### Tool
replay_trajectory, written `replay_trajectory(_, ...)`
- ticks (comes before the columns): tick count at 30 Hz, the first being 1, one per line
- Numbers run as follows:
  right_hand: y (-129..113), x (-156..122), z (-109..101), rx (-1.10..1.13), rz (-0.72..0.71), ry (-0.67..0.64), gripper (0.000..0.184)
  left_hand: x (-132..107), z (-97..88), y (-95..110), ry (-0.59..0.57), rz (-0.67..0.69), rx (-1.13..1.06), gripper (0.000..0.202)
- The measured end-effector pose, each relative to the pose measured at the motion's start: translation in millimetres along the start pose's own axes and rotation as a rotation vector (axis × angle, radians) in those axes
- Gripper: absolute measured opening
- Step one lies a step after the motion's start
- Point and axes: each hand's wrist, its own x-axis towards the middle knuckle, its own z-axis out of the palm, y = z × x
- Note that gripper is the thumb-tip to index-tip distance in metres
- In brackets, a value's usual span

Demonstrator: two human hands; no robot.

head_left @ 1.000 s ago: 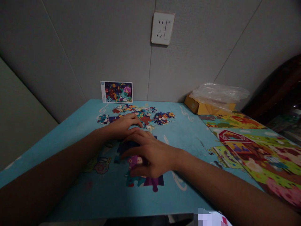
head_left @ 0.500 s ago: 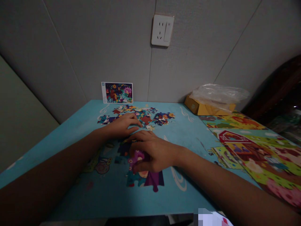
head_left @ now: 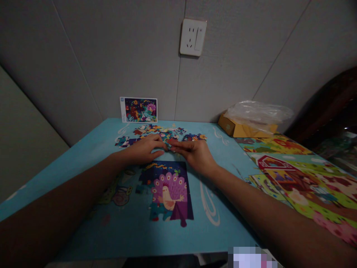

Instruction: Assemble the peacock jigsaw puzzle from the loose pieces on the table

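My left hand (head_left: 147, 149) lies at the near edge of a heap of loose jigsaw puzzle pieces (head_left: 160, 130), thumb apart from its fingers. From the right my right hand (head_left: 195, 152) reaches into the same heap. Its fingers are stretched out, with the tips touching or just over the pieces beside a red puzzle piece (head_left: 173, 142); no held piece can be made out. Below both hands lies a joined puzzle section (head_left: 170, 191) showing a purple peacock on dark blue. Partly behind my right hand is another joined or clustered group of puzzle pieces (head_left: 198, 137).
A reference picture card (head_left: 141, 110) leans against the wall at the back left. A yellow box (head_left: 245, 128) with a clear plastic bag (head_left: 259, 111) on it stands at the back right. A farm-scene puzzle (head_left: 306, 178) covers the right side of the blue table (head_left: 111, 238).
My right hand has moved from the peacock section up and away to the loose pieces, uncovering the peacock. My left hand has stayed in nearly the same place.
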Motion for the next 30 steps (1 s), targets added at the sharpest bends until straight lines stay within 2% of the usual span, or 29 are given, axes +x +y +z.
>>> replay_trajectory(3, 2.5, 5.0, -5.5, 0.173, 0.115, 0.101, 0.025, -0.2, -0.3, 0.4, -0.006, 0.001, 0.001, 0.028)
replay_trajectory(6, 3.3, 7.5, -8.3, 0.025, 0.15, 0.29, 0.043, 0.1, -1.0, 1.1, -0.013, -0.003, -0.005, 0.028)
replay_trajectory(8, 4.6, 7.9, -8.1, -0.111, 0.143, 0.337, 0.053, 0.4, -1.3, 1.6, -0.012, -0.001, -0.008, 0.028)
replay_trajectory(11, 6.6, 8.0, -6.2, -0.185, 0.119, 0.263, 0.053, 0.7, -1.3, 1.7, -0.006, -0.002, -0.005, 0.029)
replay_trajectory(14, 6.3, 7.6, -5.3, -0.2, 0.102, 0.246, 0.053, 0.4, -1.0, 1.2, 0.003, 0.002, -0.004, 0.029)
replay_trajectory(20, 1.7, 5.6, -8.6, -0.183, 0.145, 0.172, 0.044, 0.3, -1.4, 1.3, -0.021, -0.012, 0.003, 0.03)
replay_trajectory(30, 0.6, 4.2, -7.8, -0.232, 0.236, 0.173, 0.043, 0.0, -0.7, -0.3, -0.02, -0.005, 0.005, 0.028)
